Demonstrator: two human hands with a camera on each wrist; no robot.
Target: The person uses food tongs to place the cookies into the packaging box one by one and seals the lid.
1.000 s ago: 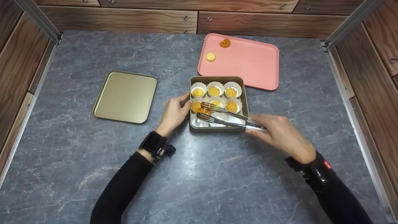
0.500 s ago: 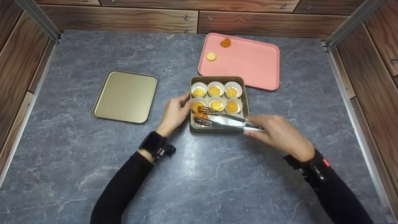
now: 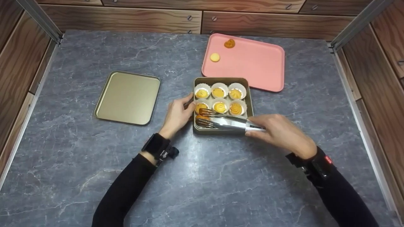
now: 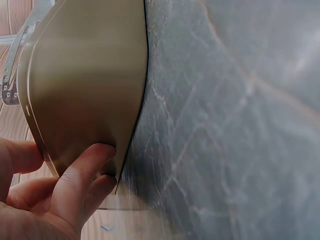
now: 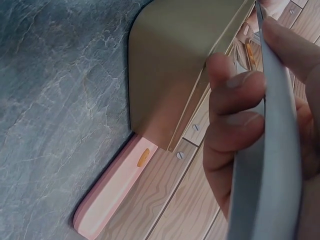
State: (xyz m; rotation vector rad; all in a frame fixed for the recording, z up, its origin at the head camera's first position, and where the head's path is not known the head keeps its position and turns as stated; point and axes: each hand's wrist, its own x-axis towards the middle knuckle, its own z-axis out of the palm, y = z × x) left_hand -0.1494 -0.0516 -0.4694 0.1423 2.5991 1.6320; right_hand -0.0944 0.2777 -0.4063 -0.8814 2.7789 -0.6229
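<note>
My left hand (image 3: pixel 177 115) holds the left side of a square gold tin (image 3: pixel 222 131); in the left wrist view its fingers (image 4: pixel 82 167) lie against the outer wall, with one digit at the rim. Inside stand white paper cups in rows, several with yellow-brown cookies. My right hand (image 3: pixel 279 130) grips metal tongs (image 3: pixel 232 122) that reach across the tin's front row. Their tips lie at the front-left cup, on either side of an orange-brown cookie (image 3: pixel 202 117). The tongs cover most of the other front cups. The right wrist view shows curled fingers (image 5: pixel 235 132) round the tongs.
A pink tray (image 3: pixel 252 64) lies behind the tin, partly hidden by it, bearing a brown pretzel-shaped cookie (image 3: pixel 229 43) and a round pale cookie (image 3: pixel 215 57). The gold lid (image 3: pixel 127 97) lies on the grey marbled table (image 3: pixel 189 186) at left. Wood-patterned panels surround the table.
The tongs have moved slightly left and toward me, and the orange-brown cookie has come down at the front-left cup with them. My left hand has stayed on the tin.
</note>
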